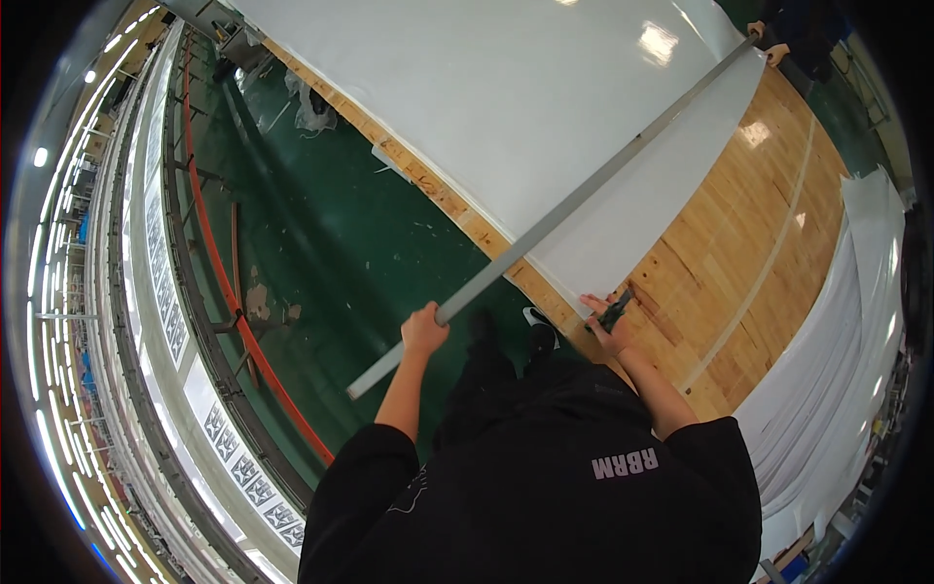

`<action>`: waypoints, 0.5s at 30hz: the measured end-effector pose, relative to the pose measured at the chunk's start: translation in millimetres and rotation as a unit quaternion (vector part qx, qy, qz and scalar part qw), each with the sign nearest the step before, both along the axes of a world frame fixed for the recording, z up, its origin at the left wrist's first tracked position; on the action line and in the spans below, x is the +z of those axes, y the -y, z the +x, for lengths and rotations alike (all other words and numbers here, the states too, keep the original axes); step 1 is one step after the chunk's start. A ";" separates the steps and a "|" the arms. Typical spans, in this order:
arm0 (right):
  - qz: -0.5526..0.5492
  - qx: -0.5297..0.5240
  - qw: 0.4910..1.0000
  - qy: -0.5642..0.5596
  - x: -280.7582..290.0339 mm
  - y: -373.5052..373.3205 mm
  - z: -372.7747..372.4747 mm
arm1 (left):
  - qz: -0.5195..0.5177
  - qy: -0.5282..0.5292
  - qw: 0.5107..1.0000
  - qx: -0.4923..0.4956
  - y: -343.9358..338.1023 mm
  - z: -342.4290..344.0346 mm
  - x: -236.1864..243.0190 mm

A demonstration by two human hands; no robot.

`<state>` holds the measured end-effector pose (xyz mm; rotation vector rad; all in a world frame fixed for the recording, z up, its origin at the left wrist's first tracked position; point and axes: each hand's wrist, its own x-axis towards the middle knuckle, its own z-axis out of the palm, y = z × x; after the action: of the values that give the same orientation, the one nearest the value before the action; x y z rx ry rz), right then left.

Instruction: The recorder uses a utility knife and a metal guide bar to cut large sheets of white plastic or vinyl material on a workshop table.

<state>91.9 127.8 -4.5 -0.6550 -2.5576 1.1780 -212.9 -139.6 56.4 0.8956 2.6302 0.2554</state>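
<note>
My left hand (425, 329) is wrapped round a long grey metal bar (574, 202) near its close end, which juts past the table edge over the floor. The bar runs diagonally across a glossy white sheet (457, 107) to the far right, where another person's hands (775, 55) hold it. A small dark hand tool (614, 311), its exact kind unclear, is held in my right hand (611, 336). That hand is at the sheet's near corner, over the wooden table (730, 243), with some fingers stretched toward the sheet.
White sheets (827, 341) lie in folds along the table's right side. On the left stands a long frame with an orange rail (206, 219) beside the green floor (360, 214). Crumpled clear plastic (313, 109) lies at the far left of the table. My feet are by its near edge.
</note>
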 end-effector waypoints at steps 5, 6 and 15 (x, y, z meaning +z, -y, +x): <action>-0.129 -0.087 0.986 -0.058 -5.1 6.8 -16.2 | -0.020 0.008 1.000 -0.003 -16.5 -86.0 -3.2; -0.149 -0.129 0.979 -0.060 -3.7 10.1 -18.9 | -0.028 0.016 0.999 0.000 -19.8 -98.5 -4.0; -0.205 -0.346 0.902 -0.159 -7.2 44.4 -57.5 | -0.050 0.045 0.997 -0.027 -31.7 -159.3 -34.9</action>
<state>34.4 83.4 -11.8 -1.2128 -1.5857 1.3929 -372.1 -107.9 21.5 0.8997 2.5077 0.1462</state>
